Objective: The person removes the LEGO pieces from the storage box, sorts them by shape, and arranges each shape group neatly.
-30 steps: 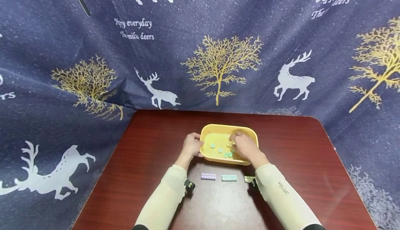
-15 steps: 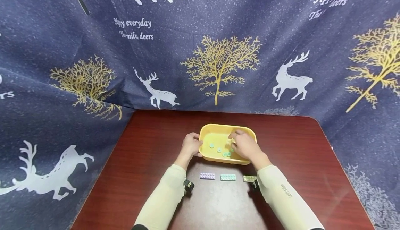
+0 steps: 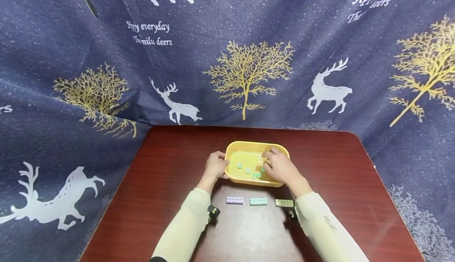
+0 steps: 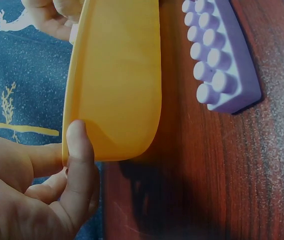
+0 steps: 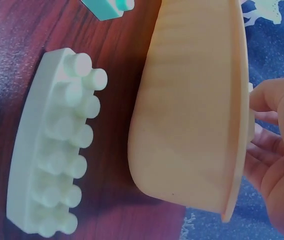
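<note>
A yellow plastic bin (image 3: 245, 181) stands on the table. My left hand (image 3: 215, 165) grips its left end, the thumb (image 4: 78, 137) pressed on the outer wall and the fingers over the rim. Inside the bin's right half, my right hand (image 3: 281, 168) pinches a small pale yellow block (image 5: 252, 131), mostly hidden by the rim in the right wrist view. Several small green ring-shaped pieces (image 3: 239, 166) lie on the bin floor. In front of the bin lie three studded building bricks in a row: purple (image 3: 234, 200), teal (image 3: 258, 202) and pale yellow (image 3: 284, 203).
The dark red wooden table (image 3: 177, 151) runs back to a blue hanging cloth (image 3: 199, 76) printed with deer and trees. Both forearms, in cream sleeves (image 3: 183, 222), reach in past the outer ends of the brick row.
The right hand has lifted the pale yellow block slightly off the bin floor, and its forearm has shifted right, uncovering the pale yellow brick. The left hand keeps its grip on the bin.
</note>
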Demonstrator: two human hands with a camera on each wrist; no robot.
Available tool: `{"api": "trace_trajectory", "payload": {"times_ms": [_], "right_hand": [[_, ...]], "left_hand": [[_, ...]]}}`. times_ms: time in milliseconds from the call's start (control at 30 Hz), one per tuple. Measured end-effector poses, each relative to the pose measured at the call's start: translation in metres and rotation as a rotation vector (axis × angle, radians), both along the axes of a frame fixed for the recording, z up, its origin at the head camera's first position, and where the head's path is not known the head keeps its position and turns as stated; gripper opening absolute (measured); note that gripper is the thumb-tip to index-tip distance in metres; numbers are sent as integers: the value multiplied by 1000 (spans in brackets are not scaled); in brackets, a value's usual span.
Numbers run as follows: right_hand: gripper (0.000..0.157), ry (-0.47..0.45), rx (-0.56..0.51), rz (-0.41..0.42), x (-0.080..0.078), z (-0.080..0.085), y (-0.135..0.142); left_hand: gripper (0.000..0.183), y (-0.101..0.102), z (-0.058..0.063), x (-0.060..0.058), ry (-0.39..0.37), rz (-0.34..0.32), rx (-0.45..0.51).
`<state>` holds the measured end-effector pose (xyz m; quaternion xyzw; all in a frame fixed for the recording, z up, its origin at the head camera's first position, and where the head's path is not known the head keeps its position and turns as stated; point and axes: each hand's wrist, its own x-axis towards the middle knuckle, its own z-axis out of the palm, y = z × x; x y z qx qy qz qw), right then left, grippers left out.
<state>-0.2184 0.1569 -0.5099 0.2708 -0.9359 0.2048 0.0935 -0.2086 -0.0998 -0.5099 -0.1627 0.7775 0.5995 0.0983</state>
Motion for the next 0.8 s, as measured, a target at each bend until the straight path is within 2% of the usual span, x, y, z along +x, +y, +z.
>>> {"api": "trace_trajectory", "payload": {"times_ms": [233, 500, 800], "right_hand": [[22, 24, -33, -20, 7, 6, 4], [20, 47, -56, -31, 13, 10, 6], [21, 25, -65, -51, 19, 12, 11]], "left_hand": [[33, -1, -2, -1, 3, -5, -26], [34, -1, -3, -1, 1, -7, -7], [34, 0, 0, 1, 12, -10, 1]]}}
